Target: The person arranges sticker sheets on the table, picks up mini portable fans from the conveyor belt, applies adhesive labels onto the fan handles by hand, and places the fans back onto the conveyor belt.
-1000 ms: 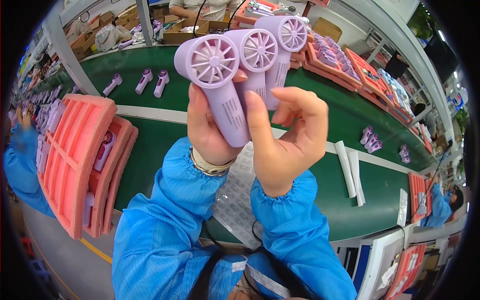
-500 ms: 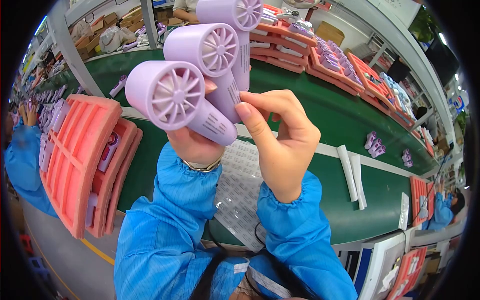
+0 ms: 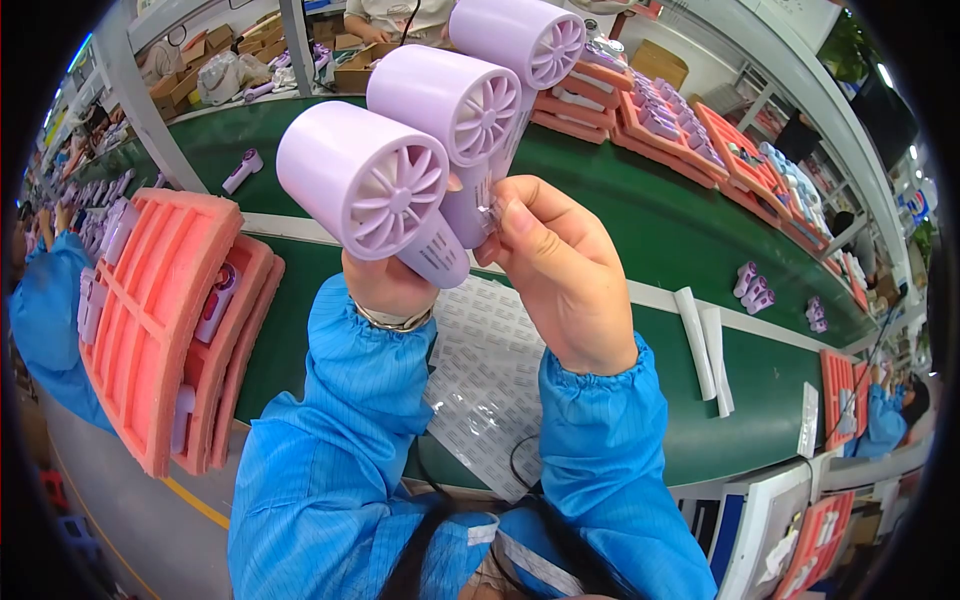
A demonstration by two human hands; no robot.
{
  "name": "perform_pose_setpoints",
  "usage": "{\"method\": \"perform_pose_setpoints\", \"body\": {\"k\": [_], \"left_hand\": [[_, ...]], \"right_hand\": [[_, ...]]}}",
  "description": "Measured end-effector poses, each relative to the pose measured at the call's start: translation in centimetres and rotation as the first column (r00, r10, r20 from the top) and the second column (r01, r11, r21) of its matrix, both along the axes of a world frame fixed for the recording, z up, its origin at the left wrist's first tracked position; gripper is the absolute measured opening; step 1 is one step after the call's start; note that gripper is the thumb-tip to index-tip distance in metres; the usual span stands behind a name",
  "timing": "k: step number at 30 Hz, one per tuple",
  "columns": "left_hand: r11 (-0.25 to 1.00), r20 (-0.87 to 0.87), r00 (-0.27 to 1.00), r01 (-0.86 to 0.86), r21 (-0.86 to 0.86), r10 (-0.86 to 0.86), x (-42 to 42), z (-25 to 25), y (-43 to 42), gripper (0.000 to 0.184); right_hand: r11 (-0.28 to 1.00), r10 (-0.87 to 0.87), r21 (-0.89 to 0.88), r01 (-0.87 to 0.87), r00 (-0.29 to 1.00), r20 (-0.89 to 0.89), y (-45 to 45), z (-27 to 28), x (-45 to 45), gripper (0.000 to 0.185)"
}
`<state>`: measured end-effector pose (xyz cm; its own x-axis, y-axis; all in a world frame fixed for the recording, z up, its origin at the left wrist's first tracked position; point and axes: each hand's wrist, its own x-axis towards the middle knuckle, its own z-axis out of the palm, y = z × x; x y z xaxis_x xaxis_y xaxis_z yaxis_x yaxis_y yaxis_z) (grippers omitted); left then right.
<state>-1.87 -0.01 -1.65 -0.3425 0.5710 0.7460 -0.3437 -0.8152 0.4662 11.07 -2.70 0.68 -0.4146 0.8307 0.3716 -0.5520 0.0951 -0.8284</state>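
My left hand (image 3: 385, 285) is wrapped round the handles of several lilac handheld fans, their round grilles facing right. The nearest fan (image 3: 335, 165) has small dark print on its handle. Behind it are the middle fan (image 3: 430, 95) and the far fan (image 3: 500, 35). Thumb and fingers of my right hand (image 3: 575, 275) pinch a small clear printed label (image 3: 489, 212) at the handle of the middle fan. Whether the label sticks to the handle there I cannot tell. Below my hands lies a sheet of clear printed labels (image 3: 485, 365) on the green bench.
Stacked pink foam trays (image 3: 165, 320) stand at the left, fans in some slots. More pink trays (image 3: 665, 140) line the far side. White paper strips (image 3: 705, 350) and a few fans (image 3: 753, 290) lie to the right. Co-workers sit at the left, back and right.
The fans have swung right and tilted, showing more of their barrels. My right fingers have lifted slightly off the handle, and clear film now shows between them.
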Motion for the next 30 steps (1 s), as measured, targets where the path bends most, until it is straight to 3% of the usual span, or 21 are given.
{"method": "perform_pose_setpoints", "body": {"k": [6, 10, 13, 16, 19, 23, 26, 30], "left_hand": [[1.0, -0.024, 0.999, 0.026, 0.007, -0.026, 0.0, -0.2, 0.2, 0.052], [0.993, -0.017, 0.994, 0.111, 0.031, -0.111, -0.2, -0.2, 0.4, 0.053], [0.94, 0.015, 0.942, 0.332, 0.08, -0.334, -0.7, 0.2, 1.0, 0.054], [0.813, 0.067, 0.813, 0.568, 0.126, -0.578, -0.5, 0.5, 1.6, 0.055], [0.705, 0.172, 0.684, 0.695, 0.143, -0.709, -0.2, 0.7, 1.9, 0.052], [0.781, 0.154, 0.765, 0.616, 0.103, -0.625, 0.5, 0.2, 2.7, 0.053], [0.854, 0.112, 0.848, 0.521, 0.008, -0.518, 0.8, -0.4, 2.4, 0.053], [0.826, 0.101, 0.821, 0.564, 0.017, -0.563, 0.7, -0.3, 2.2, 0.053]], "right_hand": [[0.992, -0.111, 0.056, 0.111, 0.994, -0.001, 0.4, -0.2, -0.3, 0.018], [0.985, -0.159, 0.052, 0.164, 0.983, -0.093, 0.4, 0.0, -1.2, 0.029], [0.976, -0.172, 0.114, 0.184, 0.979, -0.106, 1.0, -0.4, -1.6, 0.037], [0.984, -0.13, 0.114, 0.137, 0.989, -0.072, 1.2, -0.3, -1.2, 0.038], [0.986, -0.122, 0.108, 0.127, 0.991, -0.046, 1.6, -0.3, -0.9, 0.037], [0.981, -0.189, 0.047, 0.188, 0.982, 0.005, 1.8, 0.1, -0.5, 0.039], [0.933, -0.346, 0.103, 0.345, 0.938, -0.011, 2.4, -0.7, -1.0, 0.042], [0.939, -0.306, 0.154, 0.307, 0.952, -0.036, 2.7, -0.8, -0.9, 0.043]]}}
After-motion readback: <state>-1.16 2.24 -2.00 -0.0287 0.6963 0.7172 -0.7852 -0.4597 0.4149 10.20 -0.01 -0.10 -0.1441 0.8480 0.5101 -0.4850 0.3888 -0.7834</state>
